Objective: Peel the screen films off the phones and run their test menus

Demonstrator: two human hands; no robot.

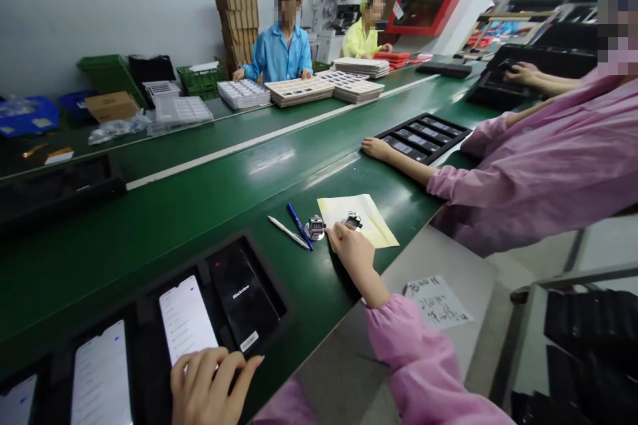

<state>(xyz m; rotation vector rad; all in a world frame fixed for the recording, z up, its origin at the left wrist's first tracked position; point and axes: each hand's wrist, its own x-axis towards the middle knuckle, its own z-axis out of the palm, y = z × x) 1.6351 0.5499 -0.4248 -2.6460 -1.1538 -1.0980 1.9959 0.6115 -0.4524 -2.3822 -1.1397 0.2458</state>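
Note:
A black tray [286, 299] at the lower left holds several phones. One phone [187, 315] shows a lit white screen, and beside it a dark phone [244, 295] reads "Blackview". My left hand [212, 385] lies over the tray's near edge and the lower end of the lit phone, its fingers apart. My right hand [353, 252] is at the near edge of a yellow-white paper [376, 219], its fingertips by two small metal counters. One counter [316, 227] stands left of the fingers; the other [353, 220] sits on the paper behind them.
A blue pen [299, 226] and a white pen [288, 232] lie left of the counters. At right, a person in pink touches a black phone tray [423, 136]. Across the green table [239, 186], two people work beside stacked trays [299, 89]. A handwritten note [437, 301] is below the table edge.

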